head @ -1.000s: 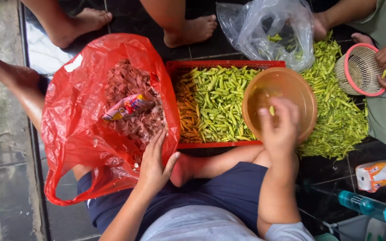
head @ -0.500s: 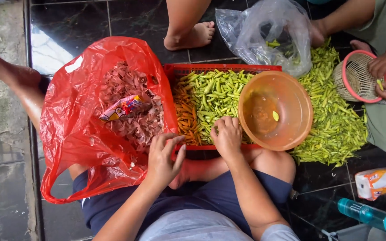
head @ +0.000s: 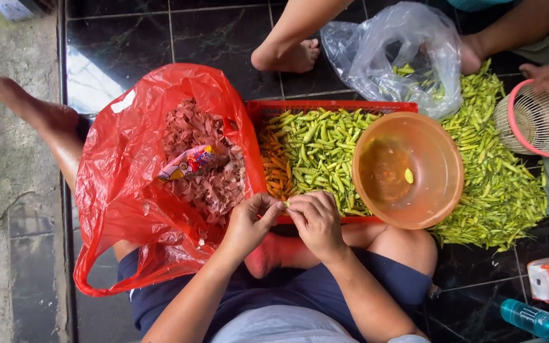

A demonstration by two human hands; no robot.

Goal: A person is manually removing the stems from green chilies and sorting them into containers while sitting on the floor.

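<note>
My left hand and my right hand meet at the near edge of a red tray, fingertips pinched together on one small green chili. The tray holds a heap of green chilies with orange ones at its left end. An orange plastic bowl with a little liquid and one chili piece rests on the tray's right end. A red plastic bag full of reddish scraps and a colourful wrapper lies open to the left of my hands.
More green chilies are piled on the dark tiled floor at right. A clear plastic bag lies behind them. Another person's hands hold a pink-rimmed sieve. Bare feet of others rest nearby. A blue bottle lies at bottom right.
My right hand left the orange bowl and came back to the tray's near edge. My left hand rose from the red bag; both now pinch one chili.
</note>
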